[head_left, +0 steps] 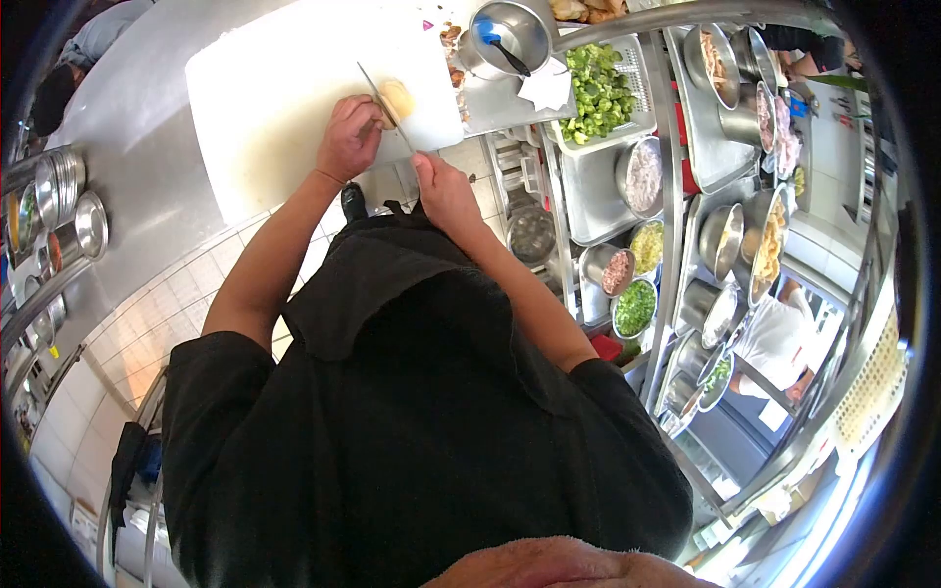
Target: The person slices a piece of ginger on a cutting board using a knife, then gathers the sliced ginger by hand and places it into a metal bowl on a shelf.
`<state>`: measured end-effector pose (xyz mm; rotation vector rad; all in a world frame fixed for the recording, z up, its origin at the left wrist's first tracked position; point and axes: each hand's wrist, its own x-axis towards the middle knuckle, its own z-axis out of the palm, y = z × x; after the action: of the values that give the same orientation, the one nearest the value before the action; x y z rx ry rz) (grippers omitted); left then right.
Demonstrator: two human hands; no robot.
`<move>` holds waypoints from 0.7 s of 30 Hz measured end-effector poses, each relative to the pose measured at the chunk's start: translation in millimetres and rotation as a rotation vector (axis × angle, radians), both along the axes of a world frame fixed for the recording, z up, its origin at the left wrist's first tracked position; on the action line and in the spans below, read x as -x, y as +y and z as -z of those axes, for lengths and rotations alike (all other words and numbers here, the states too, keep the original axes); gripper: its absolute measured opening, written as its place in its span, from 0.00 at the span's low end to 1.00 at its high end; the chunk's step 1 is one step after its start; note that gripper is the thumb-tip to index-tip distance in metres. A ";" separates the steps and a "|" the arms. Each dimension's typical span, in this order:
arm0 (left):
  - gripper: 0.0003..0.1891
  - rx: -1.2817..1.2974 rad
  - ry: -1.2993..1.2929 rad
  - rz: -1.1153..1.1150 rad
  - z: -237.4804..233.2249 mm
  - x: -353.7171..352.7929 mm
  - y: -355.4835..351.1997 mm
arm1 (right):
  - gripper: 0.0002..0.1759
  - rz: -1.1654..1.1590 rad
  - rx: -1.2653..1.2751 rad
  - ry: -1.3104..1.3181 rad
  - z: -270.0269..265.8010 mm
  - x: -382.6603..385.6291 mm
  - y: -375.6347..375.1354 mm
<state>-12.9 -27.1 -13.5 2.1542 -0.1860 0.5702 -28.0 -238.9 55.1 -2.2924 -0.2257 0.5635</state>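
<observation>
On the white cutting board [265, 108] lies a pale yellow, rounded piece of food [398, 99]; its exact kind I cannot make out. My left hand [350, 139] has its fingers curled against the piece's near left side, with the fingertips partly hidden. A knife [370, 82] crosses between those fingers and the larger part of the food, its blade slanting up to the left. My right hand [447, 192] is wrapped around the knife's handle at the board's near right edge.
Right of the board stand a metal pot [511, 37] with a blue-and-black utensil, and a white basket of chopped green vegetables [596, 93]. Shelves further right hold several bowls. Stacked metal bowls [61, 186] stand left. Other people are at the far left and right.
</observation>
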 end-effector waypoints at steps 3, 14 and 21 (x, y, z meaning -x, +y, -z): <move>0.09 -0.007 0.029 -0.002 1.8 -0.5 0.4 | 0.27 0.008 -0.025 -0.021 8.0 -10.7 5.3; 0.10 -0.014 0.004 -0.006 3.6 0.1 1.0 | 0.30 0.011 -0.042 0.016 6.0 -24.0 17.5; 0.10 -0.018 -0.046 -0.009 6.2 -0.2 0.4 | 0.31 0.006 -0.026 0.066 1.5 -20.9 15.5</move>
<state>-12.7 -26.8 -19.7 2.1609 -0.2080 0.6261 -7.2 -223.4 53.6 -2.2447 -0.1931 0.6292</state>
